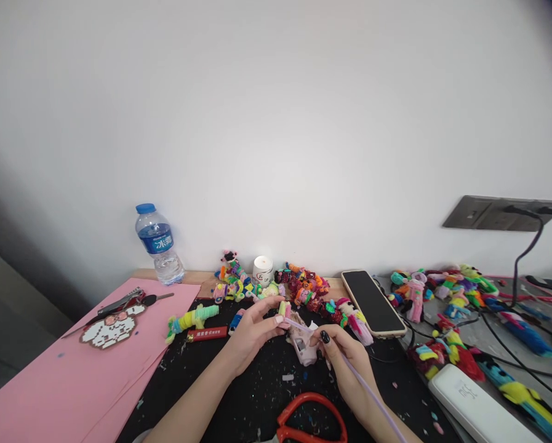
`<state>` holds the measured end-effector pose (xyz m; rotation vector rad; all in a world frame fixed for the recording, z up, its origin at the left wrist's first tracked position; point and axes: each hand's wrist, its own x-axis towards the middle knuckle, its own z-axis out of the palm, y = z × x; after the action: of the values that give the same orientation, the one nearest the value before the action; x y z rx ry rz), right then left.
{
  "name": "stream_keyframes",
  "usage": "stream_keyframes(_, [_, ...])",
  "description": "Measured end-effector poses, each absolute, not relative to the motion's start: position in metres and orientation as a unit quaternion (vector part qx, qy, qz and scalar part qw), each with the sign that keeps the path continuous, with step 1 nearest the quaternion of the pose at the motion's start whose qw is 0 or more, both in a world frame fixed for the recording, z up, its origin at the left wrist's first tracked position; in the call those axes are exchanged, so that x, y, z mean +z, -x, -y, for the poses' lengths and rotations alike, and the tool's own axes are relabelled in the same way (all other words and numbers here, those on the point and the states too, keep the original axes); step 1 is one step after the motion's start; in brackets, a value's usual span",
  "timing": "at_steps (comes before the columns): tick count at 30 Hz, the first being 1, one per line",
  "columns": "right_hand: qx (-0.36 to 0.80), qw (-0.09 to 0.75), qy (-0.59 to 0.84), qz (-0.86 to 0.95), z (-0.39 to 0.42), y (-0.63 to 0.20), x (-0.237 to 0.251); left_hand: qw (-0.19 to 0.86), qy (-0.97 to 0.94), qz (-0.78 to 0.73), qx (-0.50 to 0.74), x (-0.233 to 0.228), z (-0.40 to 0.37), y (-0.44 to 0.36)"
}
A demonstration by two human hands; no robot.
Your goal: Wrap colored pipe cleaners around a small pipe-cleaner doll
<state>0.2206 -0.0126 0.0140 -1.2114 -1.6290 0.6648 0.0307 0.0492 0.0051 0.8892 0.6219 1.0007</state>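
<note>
Head view: a small fuzzy roll of green, pink and yellow pipe cleaner (284, 308) is pinched between the fingertips of the left hand (252, 332), whose grip is closed on it just above the black mat covering the desk (239, 400). A long lilac pipe cleaner (372, 394) is held in the closed grip of the right hand (347, 363), its near end meeting the roll and its length trailing back past the wrist. The step in hand is judged to be the winding of the lilac stem onto the roll; steady tension and a firm pinch on the soft, springy roll would be called for next. A pale pink plastic piece (302, 351) lies just below the hands, its exact shape not being discernible. Orange-handled scissors (310, 418) rest near the lower edge, amid fluffy clippings. Bright, bristly finished figures (303, 286) are heaped along the wall, beside a smooth black smartphone (372, 303), a small white jar (262, 269) and a clear plastic water bottle with a blue cap (158, 244). Matte pink paper sheets (63, 381) lie to the left, and a glossy white power bank (479, 406) to the right.
</note>
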Motion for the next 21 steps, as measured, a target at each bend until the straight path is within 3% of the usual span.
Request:
stream_keyframes(10, [0.318,0.489,0.508,0.634,0.012,-0.219,0.006,0.762,-0.424,-0.255,0.418,0.009,-0.047,-0.031])
stream_keyframes(16, [0.254,0.427,0.511,0.702,0.015,-0.219,0.011,0.761,-0.452,-0.253,0.39,0.013,-0.041,-0.032])
stream_keyframes(21, [0.24,0.429,0.504,0.71,0.015,-0.219,0.013,0.767,-0.455,-0.256,0.373,0.016,-0.039,-0.033])
